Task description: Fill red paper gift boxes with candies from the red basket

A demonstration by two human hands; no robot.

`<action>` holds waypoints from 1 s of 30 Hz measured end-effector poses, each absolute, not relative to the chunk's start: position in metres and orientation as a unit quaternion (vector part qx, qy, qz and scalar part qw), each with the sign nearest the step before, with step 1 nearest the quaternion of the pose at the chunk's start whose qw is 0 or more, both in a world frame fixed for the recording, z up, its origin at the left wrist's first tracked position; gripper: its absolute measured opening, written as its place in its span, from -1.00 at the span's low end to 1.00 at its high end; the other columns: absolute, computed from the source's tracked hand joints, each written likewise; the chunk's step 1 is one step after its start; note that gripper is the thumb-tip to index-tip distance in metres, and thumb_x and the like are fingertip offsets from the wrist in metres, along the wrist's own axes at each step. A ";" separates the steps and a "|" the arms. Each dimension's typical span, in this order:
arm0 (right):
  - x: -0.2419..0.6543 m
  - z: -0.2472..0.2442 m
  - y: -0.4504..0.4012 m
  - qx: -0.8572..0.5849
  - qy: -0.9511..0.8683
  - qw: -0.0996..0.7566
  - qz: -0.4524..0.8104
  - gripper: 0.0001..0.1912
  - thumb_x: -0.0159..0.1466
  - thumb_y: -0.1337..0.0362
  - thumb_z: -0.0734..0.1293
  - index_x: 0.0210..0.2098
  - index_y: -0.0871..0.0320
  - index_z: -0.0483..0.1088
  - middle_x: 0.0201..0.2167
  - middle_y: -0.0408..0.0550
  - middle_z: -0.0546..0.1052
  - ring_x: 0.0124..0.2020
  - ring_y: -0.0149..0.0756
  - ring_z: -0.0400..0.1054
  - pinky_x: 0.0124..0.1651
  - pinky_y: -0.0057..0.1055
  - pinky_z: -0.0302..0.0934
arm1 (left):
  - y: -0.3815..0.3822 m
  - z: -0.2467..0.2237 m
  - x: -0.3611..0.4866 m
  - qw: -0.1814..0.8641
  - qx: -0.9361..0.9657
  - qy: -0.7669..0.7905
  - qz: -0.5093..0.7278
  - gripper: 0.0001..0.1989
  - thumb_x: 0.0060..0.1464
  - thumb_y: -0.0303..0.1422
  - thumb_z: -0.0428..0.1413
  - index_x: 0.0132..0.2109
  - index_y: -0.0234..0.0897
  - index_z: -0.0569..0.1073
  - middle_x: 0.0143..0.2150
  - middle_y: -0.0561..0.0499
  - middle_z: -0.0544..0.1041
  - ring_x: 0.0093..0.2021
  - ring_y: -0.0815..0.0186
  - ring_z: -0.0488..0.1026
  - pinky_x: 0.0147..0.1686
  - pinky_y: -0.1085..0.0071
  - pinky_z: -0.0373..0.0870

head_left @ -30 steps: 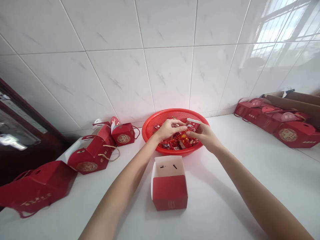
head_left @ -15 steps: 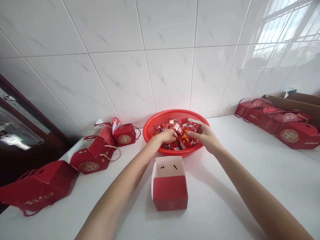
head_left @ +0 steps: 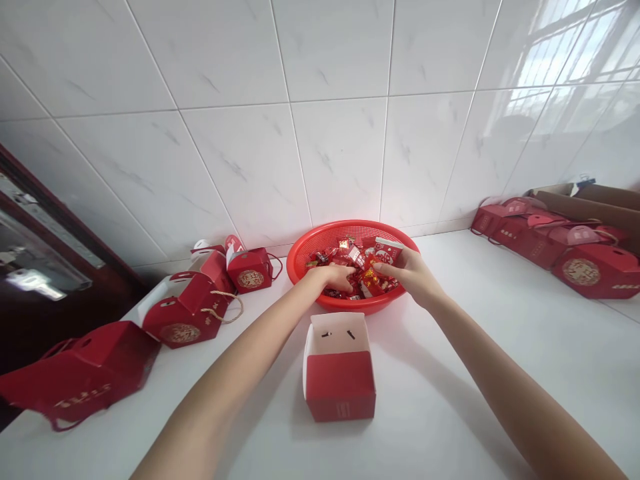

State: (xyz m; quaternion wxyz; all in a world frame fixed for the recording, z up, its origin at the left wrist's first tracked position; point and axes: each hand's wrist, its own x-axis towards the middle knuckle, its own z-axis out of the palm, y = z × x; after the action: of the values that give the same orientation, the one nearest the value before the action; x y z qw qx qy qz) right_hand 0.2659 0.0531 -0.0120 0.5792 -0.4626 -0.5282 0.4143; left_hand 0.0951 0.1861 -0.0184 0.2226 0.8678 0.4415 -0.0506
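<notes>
A round red plastic basket (head_left: pixel 320 235) full of wrapped candies (head_left: pixel 354 255) stands against the tiled wall. My left hand (head_left: pixel 334 277) reaches down into the candies at the basket's near side, fingers curled among them. My right hand (head_left: pixel 411 272) rests over the basket's right rim and holds a red-and-white snack packet (head_left: pixel 387 252) together with several small candies. In front of the basket an open red gift box (head_left: pixel 339 373) with a white inside stands on the white counter, between my forearms.
Several red gift boxes with cord handles (head_left: pixel 193 312) lie at the left, one flattened at the near left (head_left: pixel 75 377). More closed red boxes (head_left: pixel 575 257) line the right by a brown carton (head_left: pixel 593 203). A dark cabinet (head_left: pixel 35 267) stands far left.
My left hand has dropped from beside the packet down into the candies in the basket. My right hand has kept hold of the packet and hardly moved.
</notes>
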 end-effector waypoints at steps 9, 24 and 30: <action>0.265 -0.012 0.053 -0.475 -0.524 0.579 0.407 -0.50 0.06 0.09 0.56 -0.02 0.07 0.52 -0.11 0.03 0.65 -0.06 0.06 0.55 0.00 0.01 0.46 | 0.181 -0.014 0.095 0.240 0.872 0.415 -0.099 -0.49 -0.09 -0.20 0.27 0.05 -0.23 0.53 0.03 -0.10 0.61 -0.05 0.11 0.55 -0.20 0.40 0.41; 0.265 -0.008 0.051 -0.449 -0.522 0.584 0.431 -0.49 0.06 0.07 0.57 -0.02 0.03 0.54 -0.08 0.00 0.65 -0.02 0.06 0.54 0.07 0.04 0.44 | 0.175 -0.004 0.100 0.338 0.814 0.421 0.213 -0.85 -0.01 -0.35 0.03 -0.51 -0.23 0.34 -0.50 0.10 0.41 -0.46 0.34 0.33 -0.43 0.41 0.20; 0.265 -0.006 0.051 -0.441 -0.518 0.588 0.438 -0.54 0.04 0.05 0.59 -0.09 0.03 0.57 -0.10 0.00 0.67 -0.04 0.08 0.55 0.06 0.06 0.44 | 0.181 -0.001 0.098 0.343 0.767 0.447 0.308 -0.75 0.01 -0.36 -0.03 -0.59 -0.21 0.16 -0.55 0.08 0.29 -0.47 0.34 0.18 -0.44 0.37 0.10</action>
State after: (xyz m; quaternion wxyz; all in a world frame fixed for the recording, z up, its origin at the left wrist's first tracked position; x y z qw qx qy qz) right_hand 0.2654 0.0508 -0.0062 0.5883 -0.4407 -0.5178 0.4378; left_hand 0.0984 0.1809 -0.0010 0.3429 0.7671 0.4466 0.3075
